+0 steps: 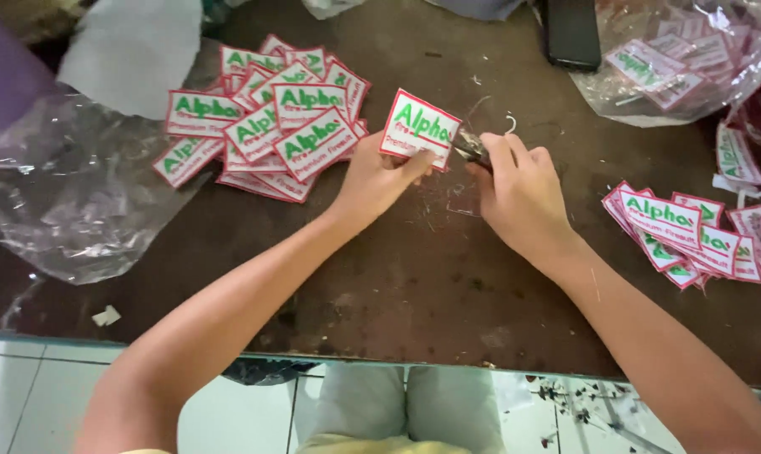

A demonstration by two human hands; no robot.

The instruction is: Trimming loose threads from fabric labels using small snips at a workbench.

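Note:
My left hand point(379, 178) holds one white embroidered patch point(417, 126) with a red border and green lettering, pinched at its lower edge and tilted up over the dark brown table point(414, 277). My right hand point(519, 189) grips a small metal thread cutter point(471, 148), its tip touching the patch's right edge. Both hands meet near the table's middle.
A heap of like patches point(267, 126) lies at the upper left, another pile point(692, 235) at the right. Clear plastic bags sit at the left point(69, 193) and upper right point(683, 59). A dark phone-like slab point(572, 32) lies at the top. Thread scraps litter the table.

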